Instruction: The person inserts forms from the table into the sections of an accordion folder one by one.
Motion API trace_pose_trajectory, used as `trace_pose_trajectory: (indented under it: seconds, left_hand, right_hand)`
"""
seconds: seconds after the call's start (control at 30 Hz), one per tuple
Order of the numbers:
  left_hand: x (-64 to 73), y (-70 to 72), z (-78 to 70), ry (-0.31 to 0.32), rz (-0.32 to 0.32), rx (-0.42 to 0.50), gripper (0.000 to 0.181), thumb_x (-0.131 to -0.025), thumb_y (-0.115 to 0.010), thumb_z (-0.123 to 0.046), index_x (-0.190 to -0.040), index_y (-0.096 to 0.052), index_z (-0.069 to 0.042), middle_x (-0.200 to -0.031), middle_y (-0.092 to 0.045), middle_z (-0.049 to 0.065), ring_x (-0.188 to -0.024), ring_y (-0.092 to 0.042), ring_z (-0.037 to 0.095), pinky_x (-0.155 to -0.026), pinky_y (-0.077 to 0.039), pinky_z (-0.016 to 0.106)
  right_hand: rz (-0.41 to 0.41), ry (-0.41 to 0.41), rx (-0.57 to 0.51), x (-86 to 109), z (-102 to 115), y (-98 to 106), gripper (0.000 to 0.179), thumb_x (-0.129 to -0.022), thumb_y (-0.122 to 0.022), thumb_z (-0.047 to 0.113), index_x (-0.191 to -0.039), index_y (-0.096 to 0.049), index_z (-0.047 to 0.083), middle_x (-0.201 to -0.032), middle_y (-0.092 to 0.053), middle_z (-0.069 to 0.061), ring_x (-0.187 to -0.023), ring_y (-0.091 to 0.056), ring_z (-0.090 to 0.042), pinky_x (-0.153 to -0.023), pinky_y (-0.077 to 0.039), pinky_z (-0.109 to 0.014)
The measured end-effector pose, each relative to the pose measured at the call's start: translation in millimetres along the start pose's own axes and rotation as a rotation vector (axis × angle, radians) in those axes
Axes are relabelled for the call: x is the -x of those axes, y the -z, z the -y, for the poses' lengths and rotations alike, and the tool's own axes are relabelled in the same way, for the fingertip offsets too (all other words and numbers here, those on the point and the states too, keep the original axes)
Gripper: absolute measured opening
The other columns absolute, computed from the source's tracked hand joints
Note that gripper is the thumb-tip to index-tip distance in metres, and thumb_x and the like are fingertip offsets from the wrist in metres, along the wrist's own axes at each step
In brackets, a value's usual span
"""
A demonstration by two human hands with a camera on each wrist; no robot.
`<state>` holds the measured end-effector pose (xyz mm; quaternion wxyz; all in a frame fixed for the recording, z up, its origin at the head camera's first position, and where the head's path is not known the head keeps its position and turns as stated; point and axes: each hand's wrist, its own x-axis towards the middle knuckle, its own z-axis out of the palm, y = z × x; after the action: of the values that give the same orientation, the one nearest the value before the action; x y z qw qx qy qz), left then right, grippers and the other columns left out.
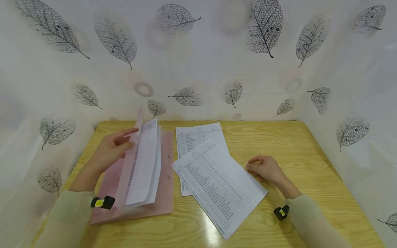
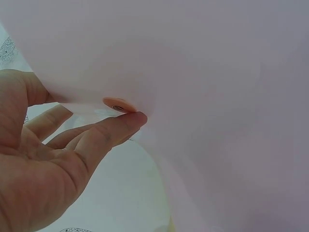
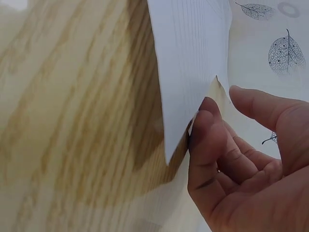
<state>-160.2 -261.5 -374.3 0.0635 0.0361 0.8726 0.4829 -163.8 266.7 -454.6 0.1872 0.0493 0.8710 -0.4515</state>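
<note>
On the table's left lies a pink plastic folder (image 1: 168, 172), its cover lifted upright with several printed sheets (image 1: 144, 162) leaning inside. My left hand (image 1: 113, 148) pinches the cover's edge, thumb on one side and fingers on the other. In the left wrist view those fingers (image 2: 116, 130) lie beside an orange snap button (image 2: 119, 105). A loose printed sheet (image 1: 220, 186) slants across the middle of the table. My right hand (image 1: 265, 168) is at its right edge, loosely bent fingers touching the paper (image 3: 193, 58) and the thumb held apart in the right wrist view.
Another printed sheet (image 1: 203, 132) lies partly under the slanted one. The wooden table (image 1: 266, 137) is enclosed at the back and sides by a white curtain (image 1: 204, 69) with grey leaf prints. Each wrist wears a small black camera (image 1: 281, 212).
</note>
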Motion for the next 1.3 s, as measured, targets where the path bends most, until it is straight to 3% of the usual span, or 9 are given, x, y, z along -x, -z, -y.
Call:
trace_pose_trajectory:
  seconds: [0.2, 0.43, 0.7, 0.93, 1.07, 1.3]
  left_hand:
    - [0.0, -0.1, 1.9, -0.001, 0.003, -0.002, 0.054, -0.109, -0.055, -0.023, -0.161, -0.045, -0.02, -0.161, -0.046, 0.025, -0.142, -0.052, 0.045, -0.086, -0.056, 0.036]
    - [1.5, -0.5, 0.6, 0.003, 0.002, -0.006, 0.054, -0.109, -0.056, -0.025, -0.161, -0.045, -0.02, -0.161, -0.047, 0.025, -0.141, -0.053, 0.044, -0.087, -0.056, 0.037]
    - [2.7, -2.1, -1.8, 0.01, 0.005, 0.0, 0.054, -0.109, -0.056, -0.024, -0.161, -0.046, -0.019, -0.161, -0.047, 0.026, -0.141, -0.053, 0.045, -0.087, -0.057, 0.038]
    - [1.3, -1.7, -2.1, 0.002, 0.011, 0.003, 0.054, -0.108, -0.056, -0.023, -0.161, -0.045, -0.019, -0.16, -0.047, 0.027, -0.141, -0.052, 0.045, -0.088, -0.057, 0.039]
    - [0.3, -1.6, -2.4, 0.003, 0.01, -0.004, 0.055, -0.108, -0.057, -0.023, -0.162, -0.045, -0.02, -0.16, -0.048, 0.026, -0.14, -0.054, 0.045, -0.086, -0.057, 0.036]
    - [0.3, -1.7, -2.5, 0.003, 0.007, -0.006, 0.054, -0.108, -0.057, -0.023, -0.161, -0.046, -0.019, -0.16, -0.048, 0.026, -0.141, -0.053, 0.045, -0.085, -0.057, 0.035]
  right_hand:
    - [-0.049, 0.029, 0.091, -1.4, -1, -7, 0.045, -0.093, -0.08, 0.028, -0.124, -0.07, -0.003, -0.082, -0.074, -0.006, -0.063, -0.057, -0.014, -0.056, -0.047, -0.028]
    - [-0.068, 0.039, 0.186, -2.1, 0, -13, 0.039, -0.089, -0.082, 0.026, -0.118, -0.074, 0.001, -0.092, -0.075, -0.009, -0.077, -0.061, -0.017, -0.07, -0.047, -0.029]
    - [-0.047, 0.028, 0.157, -0.1, 2, -13, 0.034, -0.09, -0.081, 0.021, -0.116, -0.075, 0.0, -0.086, -0.072, -0.007, -0.077, -0.058, -0.018, -0.07, -0.046, -0.03]
    - [-0.003, 0.031, 0.157, 2.3, 3, -8, 0.034, -0.092, -0.079, 0.019, -0.119, -0.075, -0.002, -0.108, -0.076, -0.015, -0.088, -0.064, -0.019, -0.074, -0.05, -0.029]
    - [0.044, 0.027, 0.145, 4.1, 5, -3, 0.031, -0.094, -0.076, 0.015, -0.119, -0.075, -0.003, -0.112, -0.076, -0.018, -0.089, -0.066, -0.019, -0.075, -0.053, -0.03]
    - [0.097, -0.004, 0.098, 5.0, 9, -1, 0.025, -0.096, -0.071, 0.009, -0.116, -0.073, -0.005, -0.097, -0.073, -0.011, -0.073, -0.06, -0.015, -0.063, -0.05, -0.03]
